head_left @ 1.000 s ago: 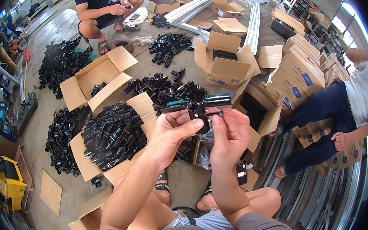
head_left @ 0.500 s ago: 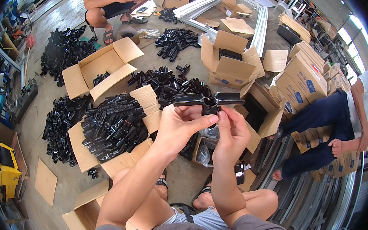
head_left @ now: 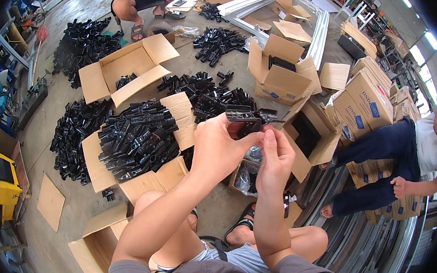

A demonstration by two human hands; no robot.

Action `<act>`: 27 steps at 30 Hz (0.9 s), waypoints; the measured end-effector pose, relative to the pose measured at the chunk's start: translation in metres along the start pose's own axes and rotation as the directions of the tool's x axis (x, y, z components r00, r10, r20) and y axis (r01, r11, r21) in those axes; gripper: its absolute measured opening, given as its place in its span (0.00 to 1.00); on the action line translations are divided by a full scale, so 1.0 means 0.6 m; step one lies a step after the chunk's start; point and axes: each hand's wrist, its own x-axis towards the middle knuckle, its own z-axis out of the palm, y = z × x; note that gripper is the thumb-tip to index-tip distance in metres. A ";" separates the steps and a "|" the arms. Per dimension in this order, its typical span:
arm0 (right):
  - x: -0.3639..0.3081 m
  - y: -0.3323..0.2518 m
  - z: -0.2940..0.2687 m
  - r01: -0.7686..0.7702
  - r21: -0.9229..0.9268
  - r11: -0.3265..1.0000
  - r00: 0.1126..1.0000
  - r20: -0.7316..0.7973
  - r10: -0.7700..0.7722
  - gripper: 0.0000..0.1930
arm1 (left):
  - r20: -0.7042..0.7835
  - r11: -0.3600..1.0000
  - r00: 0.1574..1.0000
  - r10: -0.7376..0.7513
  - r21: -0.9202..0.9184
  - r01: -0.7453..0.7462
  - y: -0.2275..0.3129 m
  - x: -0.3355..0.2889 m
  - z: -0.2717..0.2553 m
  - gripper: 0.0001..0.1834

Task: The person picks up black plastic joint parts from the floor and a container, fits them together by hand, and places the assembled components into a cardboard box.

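The left hand (head_left: 215,146) holds a black part (head_left: 244,117) up in front of the person, above the floor (head_left: 87,206), its thumb and fingers clamped on the near side. The part has a ridged, shiny upper face and a piece jutting out to the right. The right hand (head_left: 274,158) is raised just beside the left, fingers curled and thumb tip at the part's lower right edge; whether these fingers close on the part or on something small cannot be told.

Beyond the hands lies a loose pile of similar black pieces (head_left: 217,96). To the left, an open carton (head_left: 97,160) is heaped above its rim with more of them, and farther off a wide carton (head_left: 125,65) has a few in its bottom. Below the hands, partly hidden by the right forearm, stands a small box with a clear plastic bag (head_left: 243,180) in it. To the right, a tipped carton (head_left: 328,142) faces its opening toward the hands, with something dark inside. A person in dark trousers (head_left: 377,193) sits at the far right; another person (head_left: 127,8) crouches at the top, only partly in view.
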 end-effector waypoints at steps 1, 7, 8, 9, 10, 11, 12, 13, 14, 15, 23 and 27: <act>-0.003 0.003 0.001 -0.092 0.083 0.992 0.996 0.017 0.090 0.10 | -0.007 0.982 0.999 0.036 0.187 -0.034 0.002 0.001 -0.001 0.18; 0.000 0.052 -0.001 -0.423 0.317 0.849 0.898 0.023 0.439 0.09 | -0.022 0.816 0.951 0.309 0.519 -0.254 -0.056 -0.002 0.024 0.26; 0.005 0.056 -0.009 -0.457 0.363 0.812 0.878 0.040 0.476 0.09 | -0.011 0.811 0.934 0.356 0.501 -0.303 -0.062 -0.002 0.027 0.27; 0.008 0.060 -0.013 -0.488 0.366 0.793 0.860 0.044 0.509 0.10 | -0.005 0.837 0.937 0.348 0.451 -0.309 -0.070 -0.003 0.025 0.27; 0.009 0.063 -0.013 -0.503 0.378 0.778 0.846 0.032 0.532 0.10 | -0.013 0.944 0.986 0.167 0.291 -0.157 -0.077 0.001 0.024 0.26; 0.012 0.063 -0.009 -0.517 0.390 0.762 0.832 0.022 0.554 0.10 | 0.011 0.992 1.000 -0.018 0.124 0.017 -0.084 0.009 0.022 0.26; 0.012 0.057 -0.008 -0.530 0.398 0.749 0.818 0.006 0.575 0.09 | 0.068 0.979 0.978 -0.198 -0.044 0.201 -0.091 0.018 0.022 0.25; 0.009 0.052 -0.010 -0.518 0.396 0.758 0.827 0.005 0.563 0.10 | 0.096 0.962 0.962 -0.254 -0.074 0.261 -0.096 0.026 0.021 0.24; 0.009 0.046 -0.009 -0.503 0.370 0.781 0.842 0.006 0.539 0.10 | 0.171 0.933 0.935 -0.310 -0.132 0.334 -0.096 0.029 0.020 0.23; 0.010 0.043 -0.007 -0.488 0.347 0.801 0.856 0.011 0.517 0.11 | 0.243 0.895 0.901 -0.360 -0.180 0.407 -0.082 0.030 0.015 0.23; 0.046 0.038 -0.018 -0.286 -0.092 0.954 0.958 -0.003 0.287 0.13 | 0.323 0.600 0.858 -0.399 -0.615 0.511 -0.084 0.026 0.034 0.15; 0.064 0.040 -0.010 -0.123 -0.296 0.947 0.992 -0.034 0.118 0.14 | 0.286 0.489 0.890 -0.356 -0.754 0.439 -0.074 0.031 0.036 0.12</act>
